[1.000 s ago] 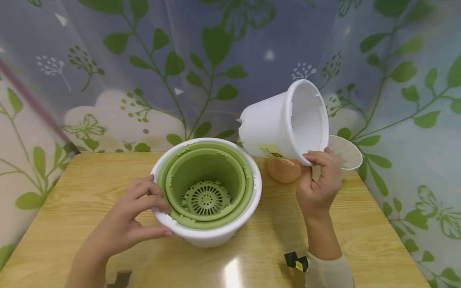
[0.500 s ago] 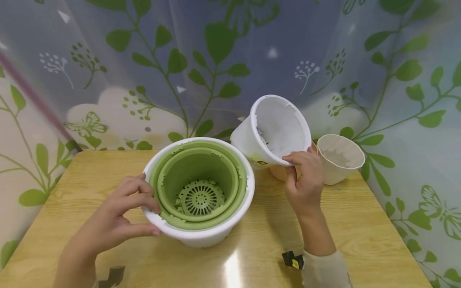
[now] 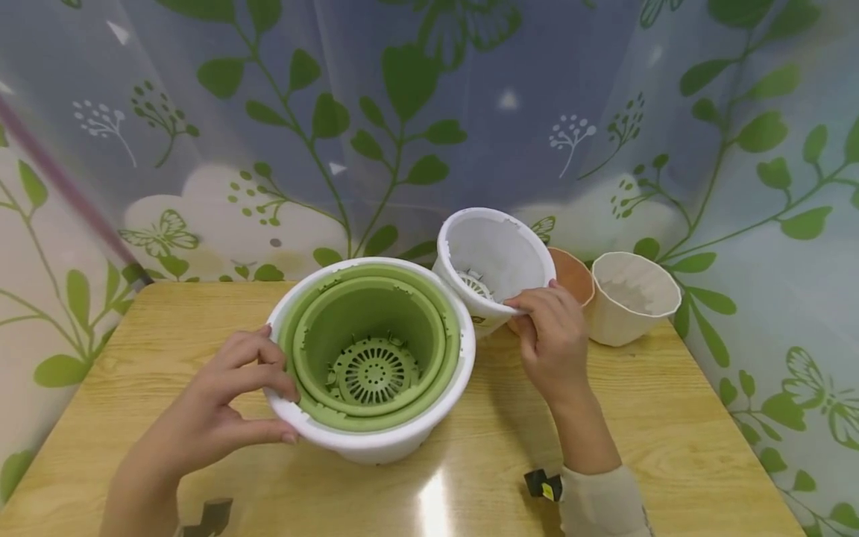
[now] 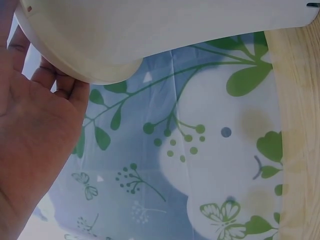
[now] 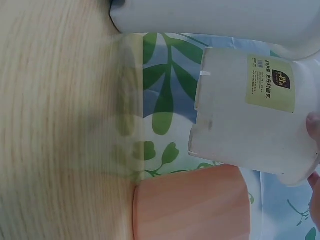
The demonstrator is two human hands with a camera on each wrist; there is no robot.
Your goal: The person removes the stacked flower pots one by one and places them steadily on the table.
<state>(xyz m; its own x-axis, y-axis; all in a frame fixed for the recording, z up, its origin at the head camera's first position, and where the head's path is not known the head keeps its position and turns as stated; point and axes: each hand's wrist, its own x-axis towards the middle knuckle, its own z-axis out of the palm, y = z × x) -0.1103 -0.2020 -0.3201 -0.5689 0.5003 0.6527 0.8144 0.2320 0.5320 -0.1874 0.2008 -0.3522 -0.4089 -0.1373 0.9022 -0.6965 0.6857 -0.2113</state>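
White pot (image 3: pixel 503 250) in right fingers (image 3: pixel 535 300), left fingers (image 3: pixel 258 377) gripping nested pots (image 3: pixel 369 306)

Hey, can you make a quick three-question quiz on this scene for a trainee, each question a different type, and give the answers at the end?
1. True or false: the left hand holds the large white pot by its rim.

2. Multiple choice: how many green rims show inside that pot?
A) One
B) Two
C) Four

3. Short answer: in the right wrist view, does the base of the small white pot, held by the right hand, touch the table?

Key:
1. True.
2. B.
3. No; a gap shows between them.
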